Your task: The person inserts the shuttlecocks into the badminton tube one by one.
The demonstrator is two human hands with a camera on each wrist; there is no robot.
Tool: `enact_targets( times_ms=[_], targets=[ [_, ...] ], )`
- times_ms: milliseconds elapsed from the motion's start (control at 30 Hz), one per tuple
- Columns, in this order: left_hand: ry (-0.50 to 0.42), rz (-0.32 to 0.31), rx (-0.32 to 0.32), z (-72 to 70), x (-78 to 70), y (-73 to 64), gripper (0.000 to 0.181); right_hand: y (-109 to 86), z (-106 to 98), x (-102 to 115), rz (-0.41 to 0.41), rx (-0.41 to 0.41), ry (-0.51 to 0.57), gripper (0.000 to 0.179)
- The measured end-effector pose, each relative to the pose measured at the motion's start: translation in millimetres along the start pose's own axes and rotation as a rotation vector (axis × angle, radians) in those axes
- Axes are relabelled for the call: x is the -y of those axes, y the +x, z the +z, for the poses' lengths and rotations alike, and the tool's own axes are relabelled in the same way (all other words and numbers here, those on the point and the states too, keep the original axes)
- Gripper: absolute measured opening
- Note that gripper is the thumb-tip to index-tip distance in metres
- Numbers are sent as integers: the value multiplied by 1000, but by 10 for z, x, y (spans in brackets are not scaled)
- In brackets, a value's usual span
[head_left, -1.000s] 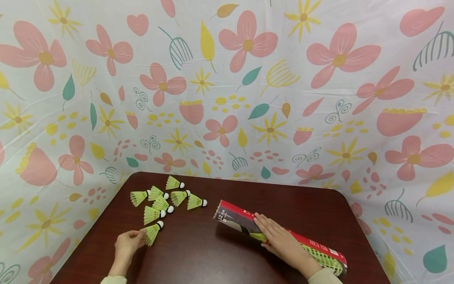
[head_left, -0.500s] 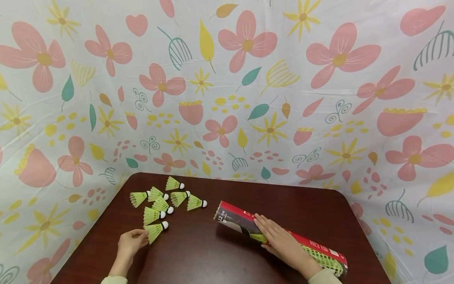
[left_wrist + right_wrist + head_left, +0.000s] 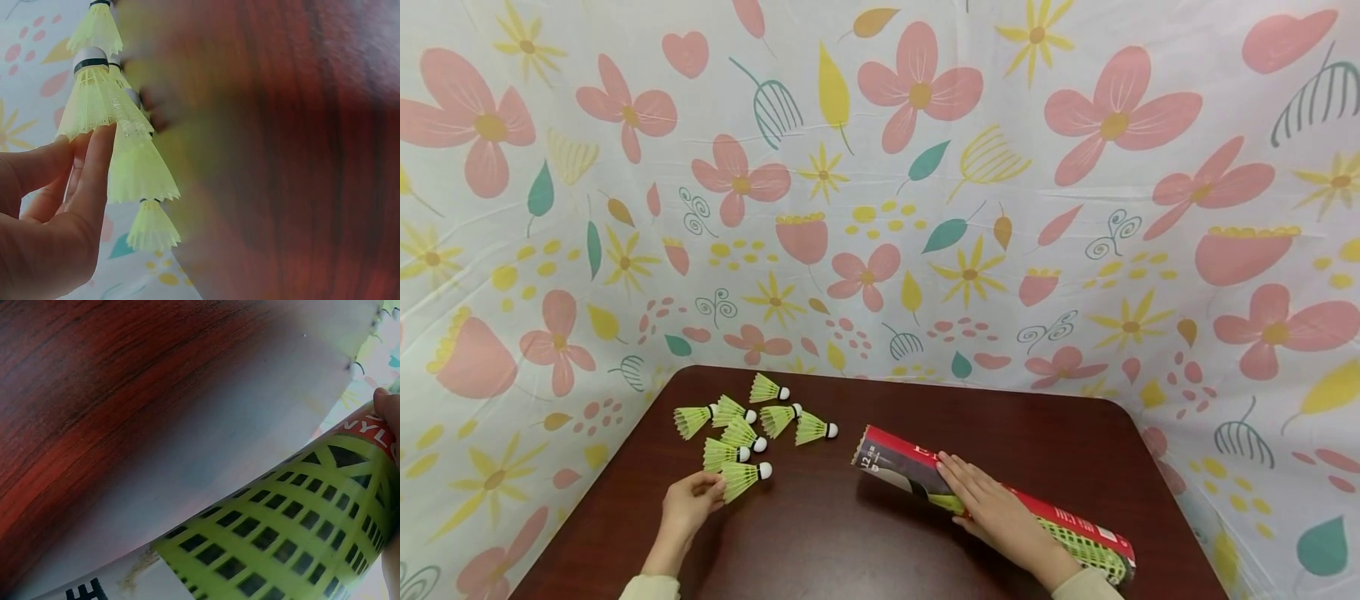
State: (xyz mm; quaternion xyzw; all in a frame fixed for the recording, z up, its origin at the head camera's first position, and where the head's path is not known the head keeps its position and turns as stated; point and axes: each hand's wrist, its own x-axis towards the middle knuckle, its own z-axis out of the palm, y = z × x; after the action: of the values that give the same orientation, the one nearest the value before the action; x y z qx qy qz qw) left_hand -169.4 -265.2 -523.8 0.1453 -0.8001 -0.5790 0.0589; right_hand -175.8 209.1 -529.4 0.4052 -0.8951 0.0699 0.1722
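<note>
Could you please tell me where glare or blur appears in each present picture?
Head view: mostly sharp, soft sheen on the table near the bottom edge; left wrist view: pale glare at upper right, blurred yellowish smears beside the shuttlecocks; right wrist view: whitish haze along the tube.

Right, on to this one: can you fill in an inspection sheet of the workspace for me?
Surface: dark red-brown table, glossy, with wood grain.
Job's things: one yellow-green shuttlecock in hand; seven other shuttlecocks bunched at the head view's left; a printed tube angled at the right, its left end seemingly raised.
Clutter: nothing seen.
Hands: left hand pinches the shuttlecock by its skirt edge; right hand grips the tube around its middle.
Cables: nothing seen.
Surroundings: white fabric with flower and leaf prints, behind and at both sides.
</note>
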Motion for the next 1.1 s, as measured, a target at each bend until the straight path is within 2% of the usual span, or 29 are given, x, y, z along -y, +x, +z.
enact_targets(
  times_ms=[233,533,800,1100],
  targets=[
    [7,47,14,101,-76,7,17,6,16,-8,-30,-43,-14,99],
    [-14,77,27,266,-241,54,18,0,4,-9,-34,-42,0,98],
    [-51,172,65,509,-412,105,14,14,-4,8,-30,-28,4,100],
    [-72,249,102,778,-544,133,11,20,2,12,-1,-7,12,102]
  ],
)
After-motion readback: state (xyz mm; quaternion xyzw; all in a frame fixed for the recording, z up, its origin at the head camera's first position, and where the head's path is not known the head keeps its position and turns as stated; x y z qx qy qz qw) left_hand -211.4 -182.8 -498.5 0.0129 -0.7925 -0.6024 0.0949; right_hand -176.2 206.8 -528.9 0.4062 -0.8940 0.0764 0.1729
